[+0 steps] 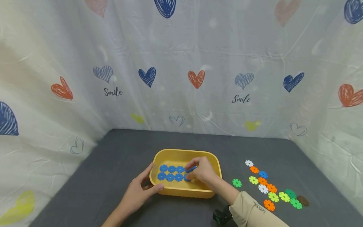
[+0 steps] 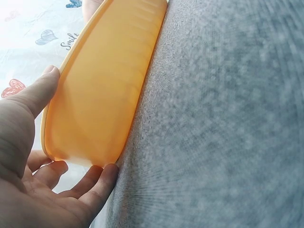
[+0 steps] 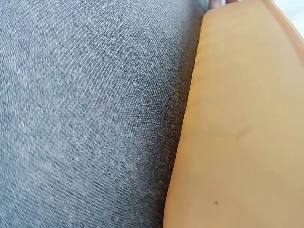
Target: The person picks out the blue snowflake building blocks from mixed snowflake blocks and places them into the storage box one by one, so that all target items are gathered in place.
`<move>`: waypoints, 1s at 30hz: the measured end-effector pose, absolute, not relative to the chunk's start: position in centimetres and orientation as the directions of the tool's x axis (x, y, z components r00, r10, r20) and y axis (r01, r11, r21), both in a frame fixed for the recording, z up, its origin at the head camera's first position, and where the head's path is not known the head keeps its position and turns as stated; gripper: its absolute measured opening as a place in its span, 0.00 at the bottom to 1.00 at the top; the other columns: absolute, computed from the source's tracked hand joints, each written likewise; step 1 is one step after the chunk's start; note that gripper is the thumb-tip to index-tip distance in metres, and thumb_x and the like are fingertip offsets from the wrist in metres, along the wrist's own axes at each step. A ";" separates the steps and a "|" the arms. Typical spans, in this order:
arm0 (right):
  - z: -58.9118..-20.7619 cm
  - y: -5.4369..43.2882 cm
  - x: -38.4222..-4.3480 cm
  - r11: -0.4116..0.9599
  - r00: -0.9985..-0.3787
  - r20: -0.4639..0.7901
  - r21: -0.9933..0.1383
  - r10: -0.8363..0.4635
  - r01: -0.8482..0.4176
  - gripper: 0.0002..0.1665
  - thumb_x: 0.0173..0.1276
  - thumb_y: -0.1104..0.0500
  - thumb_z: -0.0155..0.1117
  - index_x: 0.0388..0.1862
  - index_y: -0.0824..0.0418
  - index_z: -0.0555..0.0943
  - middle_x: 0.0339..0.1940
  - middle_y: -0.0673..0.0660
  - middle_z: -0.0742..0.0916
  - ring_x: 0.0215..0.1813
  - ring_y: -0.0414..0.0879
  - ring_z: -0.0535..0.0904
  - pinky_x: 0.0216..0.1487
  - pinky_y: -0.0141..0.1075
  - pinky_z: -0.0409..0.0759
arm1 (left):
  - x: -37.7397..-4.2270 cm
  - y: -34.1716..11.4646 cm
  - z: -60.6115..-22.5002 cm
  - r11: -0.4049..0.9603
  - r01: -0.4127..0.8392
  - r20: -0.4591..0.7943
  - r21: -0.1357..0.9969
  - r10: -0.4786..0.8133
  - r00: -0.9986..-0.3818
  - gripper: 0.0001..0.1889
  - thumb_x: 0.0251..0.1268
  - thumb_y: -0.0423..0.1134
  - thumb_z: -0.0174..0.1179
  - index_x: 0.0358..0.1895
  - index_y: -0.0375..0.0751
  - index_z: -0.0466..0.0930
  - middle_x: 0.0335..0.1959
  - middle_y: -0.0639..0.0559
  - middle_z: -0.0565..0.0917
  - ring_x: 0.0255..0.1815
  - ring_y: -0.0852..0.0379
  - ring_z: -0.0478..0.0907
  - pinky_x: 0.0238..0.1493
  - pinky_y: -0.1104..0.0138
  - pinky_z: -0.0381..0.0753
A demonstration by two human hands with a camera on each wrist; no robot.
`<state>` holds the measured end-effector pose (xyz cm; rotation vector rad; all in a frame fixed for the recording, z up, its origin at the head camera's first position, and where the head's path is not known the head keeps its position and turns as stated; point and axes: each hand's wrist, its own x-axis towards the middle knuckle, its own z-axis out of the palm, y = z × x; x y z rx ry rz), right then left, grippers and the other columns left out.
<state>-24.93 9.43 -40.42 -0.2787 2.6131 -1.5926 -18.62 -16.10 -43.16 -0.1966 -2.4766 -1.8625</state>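
Note:
A yellow plastic tray (image 1: 184, 192) stands on the dark table, with blue flower-shaped discs (image 1: 170, 177) laid in two rows inside it. My left hand (image 1: 139, 190) holds the tray's left end. In the left wrist view its thumb lies at the rim of the tray (image 2: 99, 80) and its fingers touch the end wall. Over the right part of the rows, my right hand (image 1: 204, 171) pinches a tilted blue flower-shaped disc (image 1: 191, 169). That hand partly covers the discs below it. The right wrist view shows mostly the tray's outer wall (image 3: 237, 128), with the held disc out of sight.
Right of the tray lie several loose discs in other colours, among them a green disc (image 1: 236, 183), an orange disc (image 1: 269, 205) and a brown disc (image 1: 302, 200). One blue disc (image 1: 263, 174) is among them. A heart-printed curtain (image 1: 170, 101) hangs behind the table.

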 end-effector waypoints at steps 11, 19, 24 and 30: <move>-40.0 9.5 -25.0 0.376 -0.978 0.040 -0.919 -0.203 -0.116 0.15 0.47 0.72 0.80 0.35 0.66 0.87 0.36 0.59 0.88 0.30 0.48 0.81 0.26 0.35 0.78 | -18.9 -16.0 -43.2 0.283 0.121 0.104 0.952 0.073 -0.992 0.48 0.53 0.46 0.76 0.77 0.50 0.59 0.67 0.46 0.72 0.57 0.50 0.77 0.48 0.65 0.83; -39.9 9.5 -25.0 0.309 -0.967 0.063 -0.941 -0.245 -0.140 0.14 0.51 0.70 0.79 0.38 0.66 0.87 0.39 0.61 0.88 0.29 0.49 0.81 0.27 0.35 0.74 | -18.7 -16.2 -43.1 0.280 0.098 0.084 0.955 0.061 -0.995 0.48 0.53 0.46 0.76 0.77 0.51 0.59 0.66 0.46 0.73 0.57 0.51 0.77 0.48 0.65 0.83; -39.5 9.9 -24.7 0.265 -0.959 0.085 -0.951 -0.271 -0.159 0.15 0.52 0.68 0.79 0.40 0.67 0.86 0.41 0.63 0.87 0.32 0.50 0.83 0.33 0.41 0.80 | -18.6 -16.2 -43.0 0.281 0.095 0.081 0.955 0.061 -0.995 0.48 0.53 0.46 0.76 0.77 0.50 0.59 0.67 0.46 0.72 0.58 0.50 0.77 0.48 0.65 0.82; -38.4 11.7 -24.7 0.212 -0.939 0.130 -0.956 -0.319 -0.204 0.15 0.56 0.66 0.77 0.42 0.67 0.86 0.42 0.63 0.87 0.36 0.55 0.83 0.41 0.50 0.83 | -18.5 -16.1 -43.0 0.279 0.096 0.081 0.955 0.067 -0.994 0.48 0.53 0.46 0.76 0.77 0.50 0.59 0.67 0.46 0.72 0.58 0.50 0.77 0.48 0.65 0.83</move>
